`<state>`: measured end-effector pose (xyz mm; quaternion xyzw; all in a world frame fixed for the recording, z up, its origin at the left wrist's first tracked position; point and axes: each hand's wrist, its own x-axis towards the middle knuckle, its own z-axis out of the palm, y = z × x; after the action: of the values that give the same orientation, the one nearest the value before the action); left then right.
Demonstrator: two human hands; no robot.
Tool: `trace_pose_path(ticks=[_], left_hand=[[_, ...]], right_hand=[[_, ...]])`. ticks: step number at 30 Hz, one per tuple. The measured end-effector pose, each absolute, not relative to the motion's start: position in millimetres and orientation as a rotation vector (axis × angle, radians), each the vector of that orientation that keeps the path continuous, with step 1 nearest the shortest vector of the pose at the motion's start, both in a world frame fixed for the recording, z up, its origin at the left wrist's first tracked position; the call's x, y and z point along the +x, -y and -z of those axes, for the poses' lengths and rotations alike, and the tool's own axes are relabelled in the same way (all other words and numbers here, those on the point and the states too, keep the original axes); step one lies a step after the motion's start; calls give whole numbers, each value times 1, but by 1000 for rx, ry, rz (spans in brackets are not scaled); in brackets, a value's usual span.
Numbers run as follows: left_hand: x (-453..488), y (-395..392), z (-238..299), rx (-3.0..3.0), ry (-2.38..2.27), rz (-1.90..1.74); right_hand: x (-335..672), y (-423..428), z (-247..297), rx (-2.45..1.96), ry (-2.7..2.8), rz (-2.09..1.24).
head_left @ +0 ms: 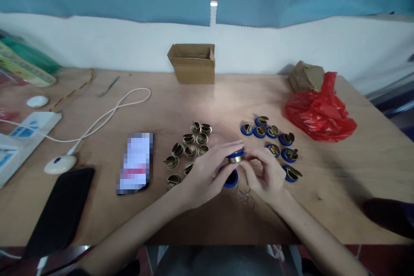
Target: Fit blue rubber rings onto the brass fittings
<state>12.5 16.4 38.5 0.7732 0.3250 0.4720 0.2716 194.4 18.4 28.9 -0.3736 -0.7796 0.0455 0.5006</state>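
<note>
Between the fingertips of my left hand (207, 172) is a round brass-coloured fitting (235, 159) with a blue ring around its top. My right hand (267, 174) pinches the same fitting from the other side. Just below, partly covered by my left hand, a blue ring (232, 181) lies on the table. Thin curved wires (246, 196) rest beside it. On the left stand several brass fittings (190, 151) without blue rings, some hidden behind my left hand. Several blue-ringed brass fittings (272, 131) sit to the right, beyond my right hand.
A cardboard box (196, 69) stands at the wall. At the right are a red plastic bag (323, 114) and a crumpled carton (304, 75). Leftward lie a lit phone (136, 164), a dark phone (61, 211), a white cable (110, 114) and a power strip (29, 136).
</note>
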Motion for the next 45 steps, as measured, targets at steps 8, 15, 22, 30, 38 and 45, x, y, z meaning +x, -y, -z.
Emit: trace_pose_path(ticks=[8,15,22,30,38,45], left_hand=[[14,-11,-38,2029,-894,-1272],[15,-10,-36,2007,-858,-1272],[14,-9,-34,2005,-828,-1284],[16,-9,-35,2025,-833,-1307],[17,-9,-35,2034,-856,-1300],[15,-8,-39,2043,-841,-1268]], right_hand=[[194,-12,-31,-912,1870,44],[194,-10,-28,-913,1847,30],[194,-16,-31,-888,1880,74],[195,-16,-29,-885,1898,42],[197,-16,-28,-890,1899,31],[195,-13,-26,-826,1858,-17]])
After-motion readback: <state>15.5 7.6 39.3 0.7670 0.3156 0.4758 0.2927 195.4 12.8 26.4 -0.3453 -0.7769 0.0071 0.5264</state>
